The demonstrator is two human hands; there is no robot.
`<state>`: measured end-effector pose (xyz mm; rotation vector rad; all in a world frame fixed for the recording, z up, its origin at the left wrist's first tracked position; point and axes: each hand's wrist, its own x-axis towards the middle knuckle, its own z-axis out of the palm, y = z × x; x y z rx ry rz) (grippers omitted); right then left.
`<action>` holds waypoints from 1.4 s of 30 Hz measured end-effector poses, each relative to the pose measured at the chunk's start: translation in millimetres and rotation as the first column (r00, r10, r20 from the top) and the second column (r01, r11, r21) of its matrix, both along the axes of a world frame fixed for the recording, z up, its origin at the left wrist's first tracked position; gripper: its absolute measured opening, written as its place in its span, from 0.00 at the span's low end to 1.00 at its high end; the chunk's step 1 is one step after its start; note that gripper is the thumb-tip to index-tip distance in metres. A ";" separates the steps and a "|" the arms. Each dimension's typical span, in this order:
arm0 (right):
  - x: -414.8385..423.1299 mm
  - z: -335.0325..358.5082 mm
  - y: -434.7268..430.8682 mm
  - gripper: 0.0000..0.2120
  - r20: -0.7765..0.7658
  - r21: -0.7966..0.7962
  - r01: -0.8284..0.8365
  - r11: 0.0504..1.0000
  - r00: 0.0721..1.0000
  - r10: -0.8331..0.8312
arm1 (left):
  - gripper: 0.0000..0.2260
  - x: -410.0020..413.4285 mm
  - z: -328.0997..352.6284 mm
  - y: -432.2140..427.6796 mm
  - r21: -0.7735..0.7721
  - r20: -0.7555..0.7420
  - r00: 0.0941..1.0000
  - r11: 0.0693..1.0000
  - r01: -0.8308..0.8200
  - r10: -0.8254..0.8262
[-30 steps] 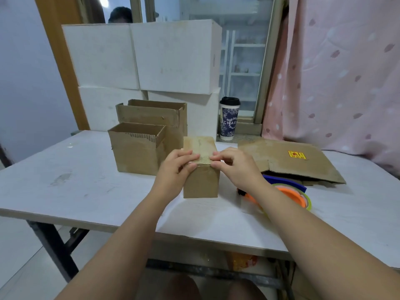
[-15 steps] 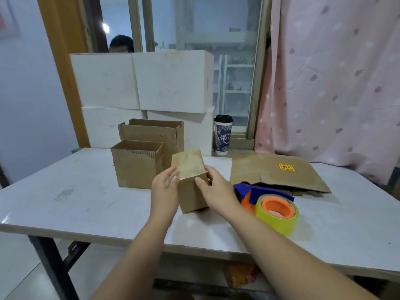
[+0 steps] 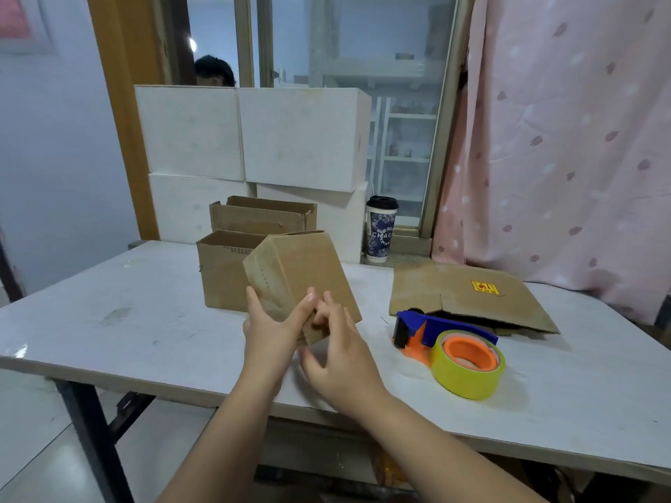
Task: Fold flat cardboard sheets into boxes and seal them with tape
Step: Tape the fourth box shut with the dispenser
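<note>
Box (image 3: 312, 270) has tipped up off the table (image 3: 145, 321)! Left hand (image 3: 270, 332) grips its taped end, right hand (image 3: 341, 357) pinches the corner; a slack grip could drop it onto the tape dispenser (image 3: 454, 350) at 3 o'clock.

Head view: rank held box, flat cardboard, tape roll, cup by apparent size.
1-2. held box and flat cardboard: alike; box is nearer, so unranked.
3. tape roll
4. cup, farthest back
</note>
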<state>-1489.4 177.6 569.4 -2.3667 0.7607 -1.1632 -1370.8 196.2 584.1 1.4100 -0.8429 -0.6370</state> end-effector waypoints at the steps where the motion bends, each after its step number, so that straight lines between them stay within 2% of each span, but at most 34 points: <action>1: -1.6 1.6 0.4 0.20 0.016 0.063 -0.040 0.997 0.999 0.039 | 0.52 -0.5 -5.6 2.0 -0.042 -0.028 1.000 0.999 -0.007 0.006; 3: -5.9 10.2 -1.7 0.20 0.105 0.129 -0.027 0.991 0.994 0.013 | 0.46 -1.1 -16.9 6.9 -0.171 -0.118 0.992 0.985 0.018 -0.039; 6: -15.0 26.9 -12.8 0.23 0.262 0.235 0.093 0.968 0.953 -0.155 | 0.36 -4.1 -23.9 14.1 -0.406 -0.304 0.923 0.909 0.101 -0.238; 8: -21.1 33.9 -22.8 0.26 0.277 0.413 -0.017 0.911 0.955 -0.108 | 0.30 -5.5 -25.1 15.8 -0.487 -0.408 0.840 0.864 0.131 -0.357; 9: -23.6 34.7 -24.9 0.26 0.257 0.453 -0.071 0.889 0.965 -0.054 | 0.27 -5.7 -26.0 16.2 -0.507 -0.456 0.793 0.850 0.141 -0.403; 11: -27.2 32.5 -25.7 0.28 0.161 0.401 -0.059 0.914 0.987 -0.007 | 0.20 -5.5 -26.1 17.4 -0.494 -0.557 0.711 0.859 0.133 -0.430; 12: -28.2 30.7 -26.2 0.29 0.131 0.358 -0.038 0.933 0.991 -0.010 | 0.18 -3.6 -26.8 16.7 -0.467 -0.589 0.698 0.876 0.117 -0.408; 14: -28.2 30.1 -24.9 0.30 0.103 0.306 0.006 0.952 0.994 -0.039 | 0.18 0.9 -26.9 15.4 -0.411 -0.596 0.724 0.907 0.096 -0.347; 18: -29.7 33.4 -24.3 0.36 0.028 0.147 0.078 0.986 0.996 -0.083 | 0.22 3.7 -22.6 16.1 -0.321 -0.500 0.834 0.944 0.071 -0.233; 19: -29.8 34.9 -23.0 0.37 -0.004 0.102 0.079 0.992 0.997 -0.079 | 0.21 5.3 -22.5 16.6 -0.310 -0.501 0.841 0.950 0.046 -0.204; 21: -29.0 37.8 -20.5 0.38 -0.071 0.047 0.065 0.997 0.996 -0.061 | 0.19 11.1 -17.7 18.9 -0.275 -0.592 0.791 0.961 -0.015 -0.157; 23: -26.0 38.8 -18.9 0.36 -0.112 0.024 0.059 0.998 0.992 -0.056 | 0.22 17.4 -12.9 20.2 -0.172 -0.632 0.774 0.981 -0.093 -0.038; 24: -24.4 39.1 -17.6 0.35 -0.106 0.035 0.055 0.998 0.993 -0.051 | 0.24 19.3 -9.5 21.4 -0.106 -0.562 0.825 0.985 -0.139 0.056; 25: -23.0 39.2 -17.2 0.34 -0.075 0.078 0.057 0.995 0.996 -0.051 | 0.25 19.8 -6.0 23.0 -0.054 -0.424 0.889 0.975 -0.215 0.172; 27: -20.4 39.8 -18.2 0.30 0.040 0.227 0.048 0.973 0.997 -0.059 | 0.22 18.7 3.7 30.7 -0.094 -0.104 0.931 0.928 -0.360 0.351; 30: -16.9 42.1 -20.4 0.23 0.087 0.375 0.041 0.926 0.993 -0.079 | 0.22 23.6 22.0 37.9 -0.255 0.094 0.942 0.923 -0.290 0.322; 33: -15.8 45.4 -17.7 0.22 -0.006 0.408 0.012 0.913 1.000 -0.011 | 0.25 33.1 31.9 32.7 -0.213 0.227 0.956 0.967 -0.137 0.185; 36: -14.3 49.3 -17.0 0.12 -0.121 0.349 -0.044 0.936 0.988 0.092 | 0.35 38.4 33.6 23.7 -0.114 0.241 0.961 0.987 -0.110 0.135; 38: -13.4 49.6 -19.7 0.13 -0.168 0.342 -0.051 0.938 0.979 0.115 | 0.39 43.6 34.6 18.7 -0.070 0.197 0.963 0.982 -0.176 0.186; 40: -12.1 50.5 -21.9 0.11 -0.192 0.342 -0.041 0.939 0.975 0.113 | 0.35 48.8 40.0 14.8 -0.053 0.169 0.966 0.980 -0.191 0.197; 42: -9.2 50.4 -22.0 0.11 -0.204 0.307 -0.037 0.951 0.974 0.103 | 0.25 50.2 44.4 9.6 -0.063 0.167 0.977 0.991 -0.122 0.131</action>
